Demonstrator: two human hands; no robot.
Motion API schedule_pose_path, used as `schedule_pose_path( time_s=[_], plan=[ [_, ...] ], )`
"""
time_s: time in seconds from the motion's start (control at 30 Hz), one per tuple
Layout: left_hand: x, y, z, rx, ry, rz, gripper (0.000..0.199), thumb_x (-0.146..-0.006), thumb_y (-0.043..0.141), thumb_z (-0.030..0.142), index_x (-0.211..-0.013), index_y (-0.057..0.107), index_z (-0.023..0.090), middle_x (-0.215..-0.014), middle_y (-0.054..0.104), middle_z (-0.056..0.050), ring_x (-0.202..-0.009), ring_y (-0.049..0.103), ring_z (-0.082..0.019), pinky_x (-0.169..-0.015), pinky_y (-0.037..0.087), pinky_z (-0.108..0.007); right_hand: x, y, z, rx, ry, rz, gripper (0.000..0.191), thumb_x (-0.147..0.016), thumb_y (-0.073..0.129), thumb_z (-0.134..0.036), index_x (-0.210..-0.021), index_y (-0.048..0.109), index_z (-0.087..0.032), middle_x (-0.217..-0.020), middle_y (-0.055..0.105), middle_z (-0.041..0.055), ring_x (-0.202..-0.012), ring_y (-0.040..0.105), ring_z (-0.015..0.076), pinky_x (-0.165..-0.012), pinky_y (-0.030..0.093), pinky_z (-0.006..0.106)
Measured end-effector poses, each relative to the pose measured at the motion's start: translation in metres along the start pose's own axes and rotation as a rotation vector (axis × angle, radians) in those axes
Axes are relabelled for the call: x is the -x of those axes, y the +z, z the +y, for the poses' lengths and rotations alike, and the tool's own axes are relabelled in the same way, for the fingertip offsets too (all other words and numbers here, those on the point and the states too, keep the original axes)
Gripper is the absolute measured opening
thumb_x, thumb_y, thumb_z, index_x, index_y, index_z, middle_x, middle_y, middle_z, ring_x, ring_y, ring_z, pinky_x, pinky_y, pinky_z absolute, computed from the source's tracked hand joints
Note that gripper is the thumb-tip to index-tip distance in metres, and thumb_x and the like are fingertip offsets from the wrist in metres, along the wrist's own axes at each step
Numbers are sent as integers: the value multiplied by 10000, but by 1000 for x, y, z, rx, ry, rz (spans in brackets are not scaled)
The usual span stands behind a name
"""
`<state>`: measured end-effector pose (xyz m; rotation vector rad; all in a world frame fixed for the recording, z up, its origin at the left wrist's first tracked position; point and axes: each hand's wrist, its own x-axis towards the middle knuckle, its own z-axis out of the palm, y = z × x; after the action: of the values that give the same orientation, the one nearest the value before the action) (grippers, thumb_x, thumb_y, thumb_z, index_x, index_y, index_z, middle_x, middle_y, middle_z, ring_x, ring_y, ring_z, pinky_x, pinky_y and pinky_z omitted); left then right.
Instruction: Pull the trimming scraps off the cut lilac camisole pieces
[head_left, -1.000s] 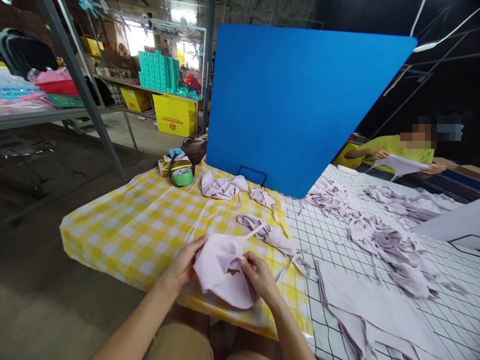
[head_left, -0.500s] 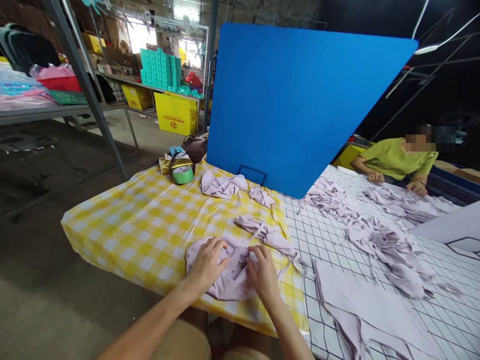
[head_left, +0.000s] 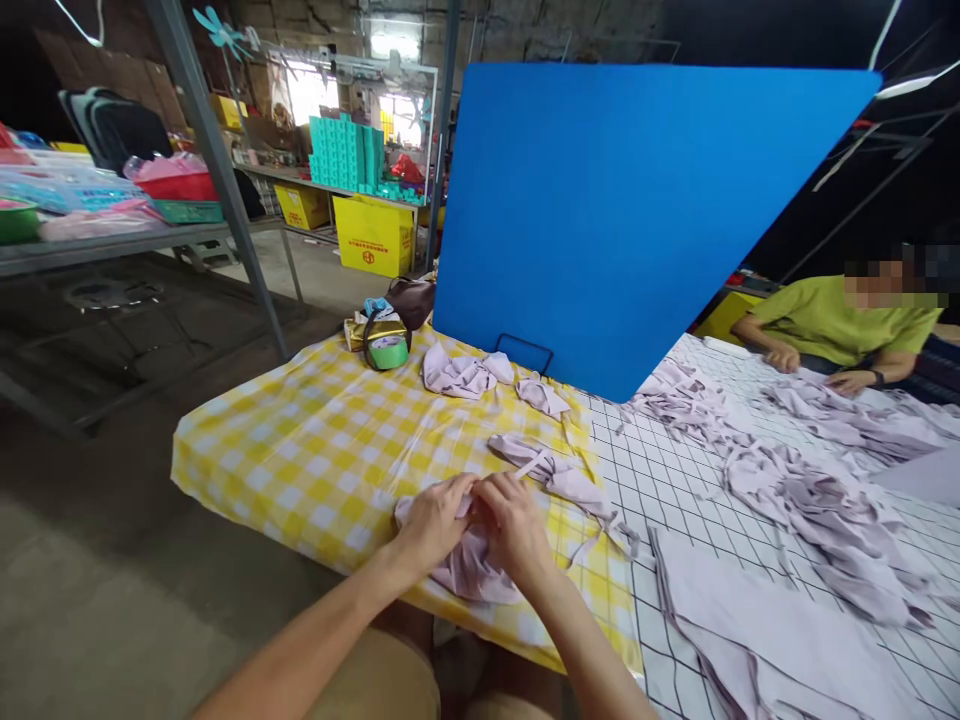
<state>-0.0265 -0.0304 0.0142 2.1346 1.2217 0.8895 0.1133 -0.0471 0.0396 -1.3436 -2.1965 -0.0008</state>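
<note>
A pale lilac cloth (head_left: 476,570) lies bunched at the near edge of the yellow checked tablecloth (head_left: 300,430). My left hand (head_left: 442,515) is closed on its upper part. Beside it, almost touching, my right hand (head_left: 510,515) grips the same cloth, fingers bent. The fingertips meet over a gathered fold and partly hide it. Just beyond my hands lies another lilac piece with thin straps (head_left: 559,475).
Flat lilac fabric (head_left: 765,610) and crumpled pieces (head_left: 817,500) cover the white grid cloth on the right. A big blue board (head_left: 615,220) stands behind. Green tape (head_left: 388,352) sits at the far left edge. A person in a green shirt (head_left: 832,320) works at the far right.
My hands have come together and closed on the cloth, which is now gathered up between them. The view has shifted slightly left. The other person's hands have moved a little.
</note>
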Motion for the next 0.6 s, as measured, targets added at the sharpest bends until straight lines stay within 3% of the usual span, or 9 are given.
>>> schedule_pose_path(
  time_s=[0.1, 0.17, 0.23, 0.33, 0.4, 0.5, 0.6],
  plan=[
    [-28, -22, 22, 85, -4, -56, 306, -745, 445, 78, -946, 636, 207, -894, 685, -17, -823, 621, -171, -752, 468, -263, 7, -11, -9, -80, 40, 317, 160, -858, 400, -100, -853, 535, -185, -795, 543, 51, -741, 492, 170, -643, 393, 286],
    [-42, -33, 35, 132, 1, -46, 290, -733, 446, 76, -879, 663, 202, -833, 693, -9, -772, 624, -161, -705, 459, -238, 17, -5, -14, -139, 24, 335, 172, -857, 375, -93, -857, 516, -191, -751, 527, 34, -687, 500, 152, -608, 410, 264],
    [-51, -39, 44, 150, 10, -15, 292, -723, 449, 71, -857, 674, 200, -820, 694, -8, -757, 622, -158, -688, 451, -228, 26, 11, -15, -151, 34, 172, 168, -839, 383, -94, -886, 515, -187, -770, 553, 40, -696, 530, 153, -608, 433, 261],
    [-59, -43, 51, 128, 11, 27, 293, -726, 457, 78, -873, 679, 203, -827, 697, -14, -766, 622, -165, -690, 449, -231, 34, 35, -12, -22, 149, -191, 187, -776, 495, -146, -960, 531, -163, -883, 613, 86, -820, 577, 210, -696, 459, 324],
    [-62, -49, 53, 103, 3, 57, 298, -723, 457, 71, -872, 682, 200, -834, 698, -20, -779, 625, -171, -697, 448, -231, 36, 42, -8, 51, 203, -331, 248, -736, 558, -161, -984, 546, -155, -918, 638, 98, -853, 594, 231, -726, 453, 331],
    [-67, -66, 53, 103, -29, 107, 316, -721, 437, 61, -870, 685, 189, -827, 699, -17, -773, 625, -166, -702, 449, -222, 42, 30, -6, 62, 229, -376, 173, -737, 559, -137, -905, 582, -170, -834, 669, 69, -749, 627, 204, -633, 435, 273],
    [-71, -87, 51, 106, -72, 152, 326, -730, 420, 77, -888, 686, 180, -833, 699, -11, -746, 619, -160, -686, 452, -222, 52, -4, -7, 76, 271, -404, 102, -774, 525, -135, -706, 577, -189, -678, 646, 24, -609, 607, 166, -539, 382, 239]
  ],
)
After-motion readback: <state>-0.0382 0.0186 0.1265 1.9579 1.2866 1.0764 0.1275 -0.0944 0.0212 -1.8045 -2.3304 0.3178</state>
